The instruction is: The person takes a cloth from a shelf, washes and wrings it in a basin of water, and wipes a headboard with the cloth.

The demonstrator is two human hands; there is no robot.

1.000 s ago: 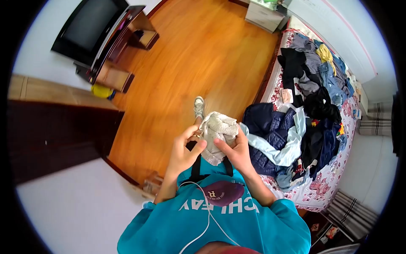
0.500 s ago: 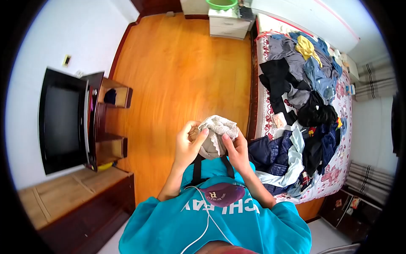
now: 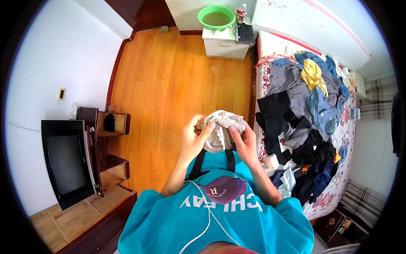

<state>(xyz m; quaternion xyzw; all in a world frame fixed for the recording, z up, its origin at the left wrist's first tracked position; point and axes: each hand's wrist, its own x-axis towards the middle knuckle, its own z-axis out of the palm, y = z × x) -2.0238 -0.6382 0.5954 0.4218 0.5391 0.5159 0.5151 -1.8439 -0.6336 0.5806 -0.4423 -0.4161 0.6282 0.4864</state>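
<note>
A crumpled beige cloth [image 3: 216, 137] with a lace-like pale edge is held in front of my teal top. My left hand [image 3: 194, 137] grips its left side, thumb on the front and fingers partly hidden behind. On the cloth's right side, my right hand [image 3: 245, 144] pinches the folded upper edge between thumb and fingers. The fabric is bunched, with a fold along the top and a loose part hanging below.
To the right is a bed [image 3: 263, 70] heaped with dark, grey, blue and yellow clothes [image 3: 313, 75]. A green basin [image 3: 216, 17] of liquid sits on a white cabinet [image 3: 226, 48] ahead. At left stand a television [image 3: 67, 158] and brown shelves [image 3: 114, 123].
The view has swung towards the left and ahead, bringing the basin and cabinet fully into sight. The cloth has been folded over at the top, and both hands still hold it.
</note>
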